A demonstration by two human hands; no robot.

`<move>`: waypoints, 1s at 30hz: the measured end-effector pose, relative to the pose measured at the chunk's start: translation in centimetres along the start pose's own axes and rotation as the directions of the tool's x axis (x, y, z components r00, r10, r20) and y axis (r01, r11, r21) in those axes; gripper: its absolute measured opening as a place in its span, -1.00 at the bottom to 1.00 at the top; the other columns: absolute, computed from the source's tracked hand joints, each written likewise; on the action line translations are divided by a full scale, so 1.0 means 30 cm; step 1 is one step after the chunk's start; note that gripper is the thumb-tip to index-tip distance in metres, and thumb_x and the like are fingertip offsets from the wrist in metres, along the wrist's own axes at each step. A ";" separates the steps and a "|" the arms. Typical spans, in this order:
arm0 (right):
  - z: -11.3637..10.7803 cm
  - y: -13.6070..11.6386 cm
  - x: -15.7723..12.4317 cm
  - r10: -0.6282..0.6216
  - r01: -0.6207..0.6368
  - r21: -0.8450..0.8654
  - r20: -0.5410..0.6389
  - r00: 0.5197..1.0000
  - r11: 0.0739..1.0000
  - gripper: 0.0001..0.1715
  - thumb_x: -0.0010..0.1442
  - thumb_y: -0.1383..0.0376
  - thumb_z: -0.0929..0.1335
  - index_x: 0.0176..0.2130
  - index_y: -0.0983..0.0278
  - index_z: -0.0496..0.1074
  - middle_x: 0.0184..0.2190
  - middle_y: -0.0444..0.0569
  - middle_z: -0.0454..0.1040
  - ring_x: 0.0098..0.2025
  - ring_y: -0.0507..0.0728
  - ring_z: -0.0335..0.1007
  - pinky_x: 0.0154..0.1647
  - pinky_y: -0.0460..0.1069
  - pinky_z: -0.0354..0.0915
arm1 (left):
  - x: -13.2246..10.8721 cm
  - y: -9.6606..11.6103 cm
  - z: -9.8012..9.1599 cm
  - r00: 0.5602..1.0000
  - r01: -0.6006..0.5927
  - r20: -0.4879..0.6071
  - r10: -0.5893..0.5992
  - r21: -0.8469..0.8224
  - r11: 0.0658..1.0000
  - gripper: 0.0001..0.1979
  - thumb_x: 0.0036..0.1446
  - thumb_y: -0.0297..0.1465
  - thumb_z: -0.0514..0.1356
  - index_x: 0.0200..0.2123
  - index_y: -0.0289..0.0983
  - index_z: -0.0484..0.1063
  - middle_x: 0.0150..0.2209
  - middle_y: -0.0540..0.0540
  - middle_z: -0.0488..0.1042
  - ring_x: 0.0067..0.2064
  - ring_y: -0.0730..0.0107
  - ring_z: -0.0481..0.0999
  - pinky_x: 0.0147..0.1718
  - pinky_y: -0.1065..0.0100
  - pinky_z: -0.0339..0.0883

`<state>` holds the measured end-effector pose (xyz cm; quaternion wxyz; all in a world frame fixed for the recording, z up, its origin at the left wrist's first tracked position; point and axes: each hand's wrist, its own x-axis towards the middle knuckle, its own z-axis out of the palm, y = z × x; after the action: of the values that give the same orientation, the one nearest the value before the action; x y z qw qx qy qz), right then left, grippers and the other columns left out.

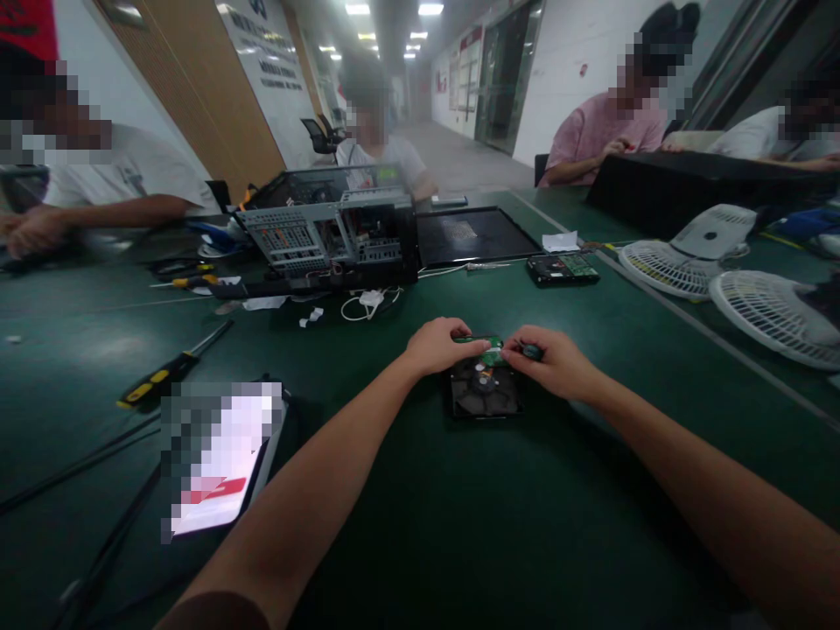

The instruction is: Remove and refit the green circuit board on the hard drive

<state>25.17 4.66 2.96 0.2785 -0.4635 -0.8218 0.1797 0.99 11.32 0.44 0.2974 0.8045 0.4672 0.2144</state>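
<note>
A hard drive [486, 398] lies on the green table in front of me, its dark casing facing up and a green circuit board [492, 354] at its far end. My left hand [443, 346] grips the drive's far left side, with the thumb resting on the board. At the board's right edge, my right hand [548, 360] is closed around a small dark-handled tool [532, 352], whose rounded end pokes out between the fingers. The fingers cover the rest of this tool, so its tip cannot be made out.
An opened computer case [328, 236] stands ahead, beside a black panel [476, 236]. Another hard drive [563, 269] sits farther right, near white fan grilles [682, 254]. A yellow-black screwdriver [164, 376] and a lit phone [227, 459] lie left. Several people sit around the table.
</note>
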 end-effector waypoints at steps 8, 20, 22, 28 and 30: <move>-0.002 0.007 0.004 -0.079 0.080 -0.016 0.045 0.996 0.997 -0.89 0.29 0.19 0.41 -0.26 0.15 0.54 -0.27 -0.04 0.53 -0.23 0.15 0.46 -0.18 0.06 0.33 | -0.002 0.001 0.006 1.000 0.001 -0.004 0.000 0.071 0.997 -0.46 0.06 0.16 0.29 -0.12 -0.14 0.57 -0.07 -0.12 0.57 -0.07 0.11 0.53 -0.10 0.20 0.37; 0.018 -0.003 -0.001 -0.082 0.083 -0.025 0.036 0.996 0.996 -0.89 0.30 0.20 0.40 -0.25 0.15 0.55 -0.26 -0.03 0.52 -0.22 0.15 0.46 -0.17 0.07 0.35 | 0.000 0.001 0.006 1.000 0.010 -0.003 -0.010 0.075 0.997 -0.46 0.05 0.15 0.30 -0.12 -0.14 0.55 -0.07 -0.13 0.57 -0.08 0.11 0.53 -0.11 0.20 0.37; 0.019 -0.004 -0.001 -0.086 0.086 -0.015 0.033 0.996 0.996 -0.89 0.30 0.21 0.40 -0.25 0.15 0.55 -0.25 -0.03 0.52 -0.21 0.16 0.46 -0.16 0.08 0.35 | -0.004 0.004 0.006 1.000 0.017 -0.015 -0.016 0.065 0.998 -0.46 0.04 0.14 0.32 -0.11 -0.14 0.53 -0.08 -0.13 0.56 -0.09 0.12 0.53 -0.13 0.20 0.37; 0.025 -0.001 0.000 -0.078 0.077 0.011 0.037 0.996 0.997 -0.90 0.29 0.20 0.41 -0.26 0.15 0.55 -0.26 -0.04 0.52 -0.22 0.15 0.46 -0.15 0.08 0.35 | -0.008 0.013 0.005 0.999 0.034 -0.019 -0.033 0.053 0.998 -0.51 0.05 0.10 0.33 -0.15 -0.14 0.50 -0.10 -0.12 0.56 -0.10 0.13 0.52 -0.15 0.21 0.36; 0.026 0.001 0.000 -0.073 0.073 0.020 0.044 0.996 0.997 -0.89 0.30 0.20 0.40 -0.25 0.14 0.55 -0.26 -0.04 0.51 -0.20 0.16 0.46 -0.13 0.08 0.35 | -0.008 0.015 0.003 0.999 0.038 -0.014 -0.037 0.052 0.998 -0.52 0.05 0.10 0.34 -0.16 -0.15 0.50 -0.09 -0.12 0.56 -0.10 0.13 0.52 -0.14 0.21 0.36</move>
<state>24.71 4.64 2.32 0.2706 -0.4263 -0.8425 0.1875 1.21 10.90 0.67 0.2772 0.8016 0.4897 0.2018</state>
